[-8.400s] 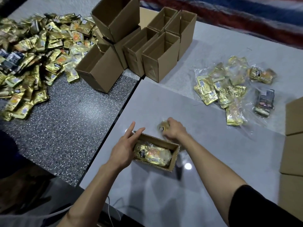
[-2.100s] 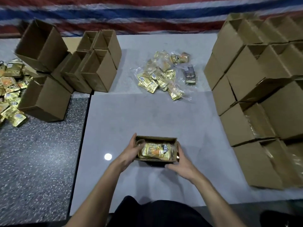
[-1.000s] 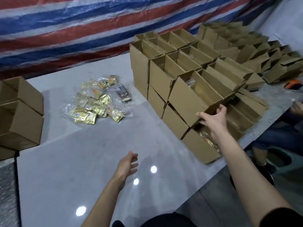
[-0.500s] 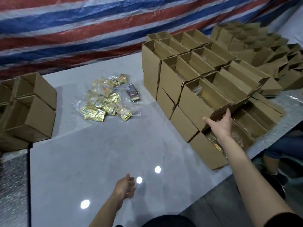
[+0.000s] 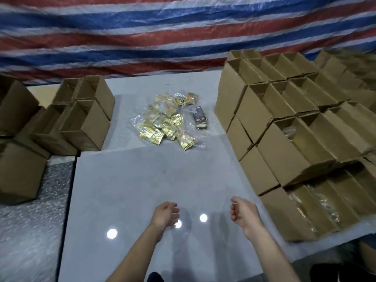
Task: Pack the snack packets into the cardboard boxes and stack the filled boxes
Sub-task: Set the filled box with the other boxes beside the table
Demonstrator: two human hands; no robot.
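A heap of gold snack packets in clear wrap lies at the middle of the grey table, with a dark packet beside it. On the right rises a stack of filled cardboard boxes, open sides up. Several empty cardboard boxes stand at the left. My left hand and my right hand hover low over the near table, fingers loosely curled, holding nothing. Both hands are apart from the boxes and the packets.
A striped red, white and blue tarp hangs behind the table. A dark speckled surface adjoins the grey table on the left. The table's right front edge drops off below the box stack.
My right hand has left the box stack and come back over the near table. My left hand has risen slightly. The view has swung left, back to the packets.
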